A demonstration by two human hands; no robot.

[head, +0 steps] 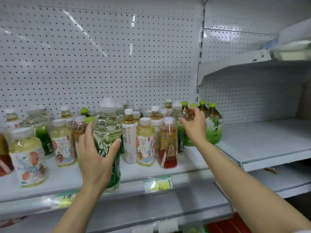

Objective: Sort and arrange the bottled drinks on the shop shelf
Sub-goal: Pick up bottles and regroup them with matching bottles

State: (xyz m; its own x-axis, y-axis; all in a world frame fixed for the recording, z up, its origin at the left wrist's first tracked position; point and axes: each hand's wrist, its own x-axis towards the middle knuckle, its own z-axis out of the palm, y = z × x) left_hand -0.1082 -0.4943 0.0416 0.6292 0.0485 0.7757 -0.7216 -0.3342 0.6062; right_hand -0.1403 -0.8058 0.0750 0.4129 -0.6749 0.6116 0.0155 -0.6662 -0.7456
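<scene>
Several tea bottles stand crowded on the white shelf [188, 167]. My left hand [96, 158] grips a tall clear bottle [107, 126] with a white cap and green label, which stands at the shelf's front edge; the thumb lies on its right side and the fingers on its left. My right hand [196, 127] hovers with loosely spread fingers in front of the green-capped green tea bottles [214, 125] at the row's right end and holds nothing. Between my hands stand a white-labelled bottle [130, 137], a pale yellow bottle [146, 142] and a red-brown bottle [168, 143].
More bottles fill the shelf's left side, including a large pale bottle with a flowered label [28, 158]. A bare shelf section [269, 142] lies to the right, with another shelf [252, 68] above it. Price tags [158, 184] hang on the front rail. Pegboard [101, 56] backs everything.
</scene>
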